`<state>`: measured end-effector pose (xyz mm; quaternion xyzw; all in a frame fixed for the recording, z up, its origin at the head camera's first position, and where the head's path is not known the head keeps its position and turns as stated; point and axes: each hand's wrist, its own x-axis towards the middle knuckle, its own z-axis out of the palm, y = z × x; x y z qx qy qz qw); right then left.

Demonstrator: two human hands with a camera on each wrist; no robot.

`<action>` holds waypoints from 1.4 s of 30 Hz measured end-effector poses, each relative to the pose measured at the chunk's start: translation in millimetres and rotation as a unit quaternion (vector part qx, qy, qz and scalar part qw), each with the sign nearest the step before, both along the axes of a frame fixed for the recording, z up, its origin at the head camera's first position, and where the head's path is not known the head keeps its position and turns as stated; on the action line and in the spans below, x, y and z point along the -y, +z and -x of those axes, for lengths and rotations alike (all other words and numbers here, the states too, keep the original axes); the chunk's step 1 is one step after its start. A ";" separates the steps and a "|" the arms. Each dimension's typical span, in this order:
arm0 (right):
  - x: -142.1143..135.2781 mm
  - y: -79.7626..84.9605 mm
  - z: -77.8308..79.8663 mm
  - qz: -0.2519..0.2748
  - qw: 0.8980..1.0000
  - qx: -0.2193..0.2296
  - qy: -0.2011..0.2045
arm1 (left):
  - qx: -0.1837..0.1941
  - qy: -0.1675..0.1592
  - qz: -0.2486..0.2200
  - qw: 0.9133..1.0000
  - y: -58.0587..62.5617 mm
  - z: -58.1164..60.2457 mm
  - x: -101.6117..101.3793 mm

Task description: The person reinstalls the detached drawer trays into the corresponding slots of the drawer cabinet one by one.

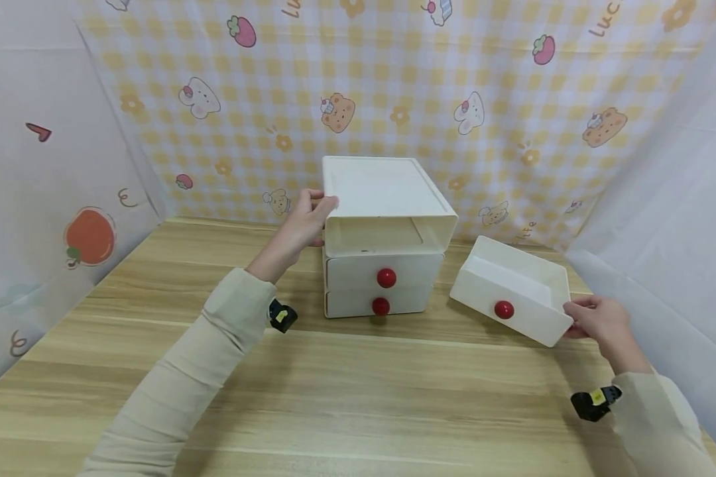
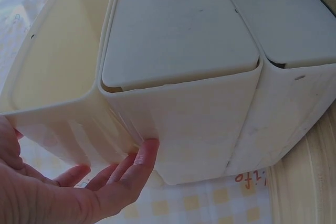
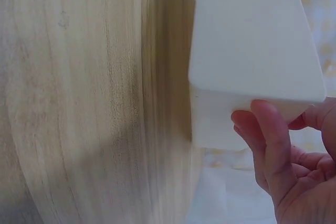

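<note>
A white cabinet of stacked drawer units (image 1: 388, 185) stands near the back of the table; its top slot is open and hollow. Two drawer fronts with red round knobs show below. My left hand (image 1: 304, 218) holds the cabinet's upper left side, thumb at the top edge. In the left wrist view, the left hand's fingertips (image 2: 149, 148) touch the side walls. A white drawer (image 1: 513, 281) with a red knob sits to the right of the cabinet, turned at an angle, nothing visible inside. My right hand (image 1: 599, 321) grips its right front corner; the right wrist view shows fingers (image 3: 273, 124) on its side wall.
The wood-grain table (image 1: 358, 397) stretches in front of the cabinet. Behind hangs a yellow checked curtain (image 1: 394, 86) with cartoon prints. White cloth walls close both sides, the right one (image 1: 680, 265) near my right hand.
</note>
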<state>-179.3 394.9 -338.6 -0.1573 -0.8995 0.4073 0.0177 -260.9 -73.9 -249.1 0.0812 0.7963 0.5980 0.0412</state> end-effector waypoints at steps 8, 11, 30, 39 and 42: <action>6.9 2.4 -11.0 -0.014 0.999 -0.040 -0.006 | -0.001 0.004 -0.001 1.000 -0.8 0.0 0.5; 7.7 3.7 -16.3 -0.036 0.998 -0.053 -0.005 | -0.001 0.006 0.000 1.000 -0.9 -0.6 0.7; 21.7 22.2 -54.8 -0.062 0.990 -0.124 0.031 | -0.005 0.004 0.006 1.000 0.4 -2.1 1.7; 23.9 34.6 -82.1 -0.074 0.990 -0.118 0.027 | -0.003 0.002 0.004 1.000 0.9 -1.4 1.4; 22.2 36.9 -90.8 -0.048 0.990 -0.128 0.028 | -0.006 0.003 0.004 1.000 1.2 -1.5 1.0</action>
